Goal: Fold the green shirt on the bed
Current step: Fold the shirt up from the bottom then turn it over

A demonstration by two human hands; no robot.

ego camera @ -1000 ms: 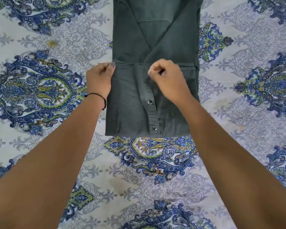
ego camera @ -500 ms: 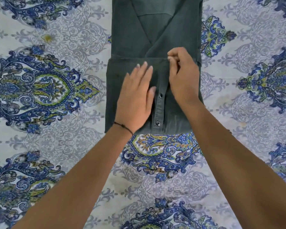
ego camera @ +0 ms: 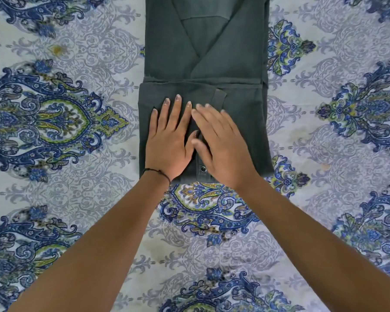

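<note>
The dark green shirt (ego camera: 203, 52) lies on the bed as a long narrow strip running away from me, sleeves crossed over its back. Its near end is folded up into a flap (ego camera: 245, 122) with a button placket and one snap showing. My left hand (ego camera: 169, 140) lies flat, fingers spread, on the left half of that flap. My right hand (ego camera: 223, 143) lies flat beside it on the placket, slightly blurred. Both palms press on the cloth and neither grips it.
The bedsheet (ego camera: 77, 122) is white with blue and green paisley medallions and spreads out on all sides of the shirt. A thin black cord circles my left wrist (ego camera: 158, 172). A small yellowish spot marks the sheet at the upper left.
My right hand let go of the flap's top edge and came down flat on the placket. My left hand stays flat on the flap, shifted slightly left.
</note>
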